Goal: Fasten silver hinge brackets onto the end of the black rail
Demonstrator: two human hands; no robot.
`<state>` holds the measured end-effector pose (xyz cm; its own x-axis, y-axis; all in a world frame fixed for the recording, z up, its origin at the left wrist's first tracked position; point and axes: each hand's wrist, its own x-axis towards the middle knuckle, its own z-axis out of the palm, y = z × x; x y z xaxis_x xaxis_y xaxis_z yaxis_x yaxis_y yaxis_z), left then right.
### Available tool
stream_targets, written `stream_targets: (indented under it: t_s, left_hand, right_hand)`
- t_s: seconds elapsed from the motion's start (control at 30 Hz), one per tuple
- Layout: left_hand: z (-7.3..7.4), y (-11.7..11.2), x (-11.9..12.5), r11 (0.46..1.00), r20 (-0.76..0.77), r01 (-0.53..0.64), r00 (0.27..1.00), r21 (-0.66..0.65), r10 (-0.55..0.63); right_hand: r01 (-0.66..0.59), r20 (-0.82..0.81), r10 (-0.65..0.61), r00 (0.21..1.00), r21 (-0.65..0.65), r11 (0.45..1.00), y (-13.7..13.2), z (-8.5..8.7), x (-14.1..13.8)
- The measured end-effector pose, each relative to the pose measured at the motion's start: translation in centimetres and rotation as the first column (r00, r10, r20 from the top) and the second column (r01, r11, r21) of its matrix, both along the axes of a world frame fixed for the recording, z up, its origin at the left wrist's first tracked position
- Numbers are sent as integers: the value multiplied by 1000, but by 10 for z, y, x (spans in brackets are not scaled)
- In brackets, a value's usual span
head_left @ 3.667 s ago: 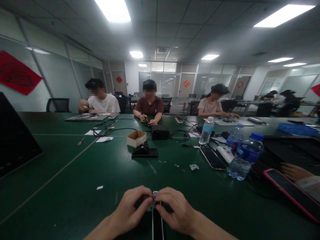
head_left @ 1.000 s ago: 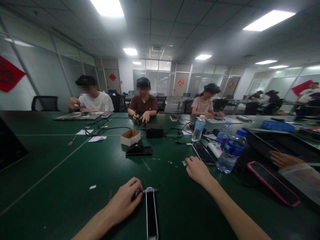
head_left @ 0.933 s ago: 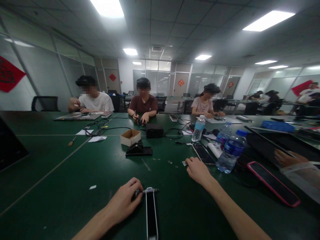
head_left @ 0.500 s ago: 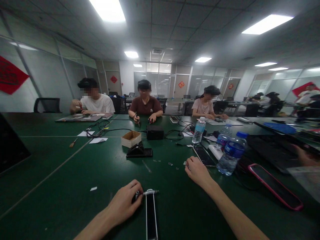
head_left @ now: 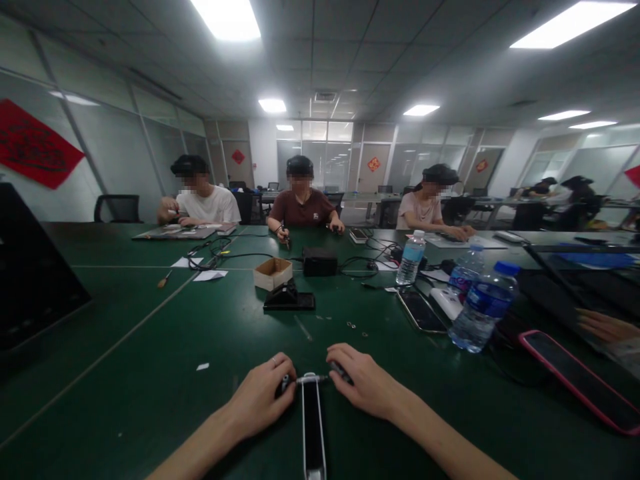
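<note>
A long, narrow piece [head_left: 313, 427] with a white rim and dark middle lies on the green table, pointing away from me. Across its far end runs a thin metal rod [head_left: 323, 379]. My left hand [head_left: 263, 390] is closed round a small dark round part [head_left: 285, 383] at the rod's left end. On the other side, my right hand [head_left: 367, 380] grips a dark grey rounded part [head_left: 342, 372] close to the rod's right end. Whether that part touches the rod, I cannot tell. Several small metal rings [head_left: 352, 325] lie beyond my right hand.
A black stand [head_left: 290, 300], an open cardboard box [head_left: 273, 273] and a black box [head_left: 320, 261] stand ahead. To the right are a phone [head_left: 421, 311], water bottles [head_left: 483, 307] and a pink-edged device [head_left: 580, 380]. A co-worker's hand [head_left: 607, 327] shows at far right.
My right hand has come back from beside the phone to the rod's right end, where it now holds the grey part. My left hand keeps its grip; the view has turned slightly left.
</note>
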<state>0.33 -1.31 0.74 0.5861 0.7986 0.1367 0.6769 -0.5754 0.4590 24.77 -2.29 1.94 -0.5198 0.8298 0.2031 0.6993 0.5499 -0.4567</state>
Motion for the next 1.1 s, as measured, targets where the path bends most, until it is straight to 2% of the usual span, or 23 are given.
stream_targets:
  t_s: [0.2,0.53,0.83,1.1]
  left_hand:
    - [1,-2,2,1000,-11,-3,1000,22,3]
    - [-4,-2,3,998,-16,9,1000,57,-8]
    - [-4,-2,2,999,-1,9,1000,44,-9]
    - [-4,-2,2,999,-5,6,1000,46,-6]
  right_hand:
    - [-63,14,64,998,-60,996,-2,0,-2]
    - [-32,18,33,999,-75,997,0,-11,-6]
    - [-51,1,52,999,-112,992,3,-6,-2]
    - [-66,-46,62,997,-85,994,3,-12,-5]
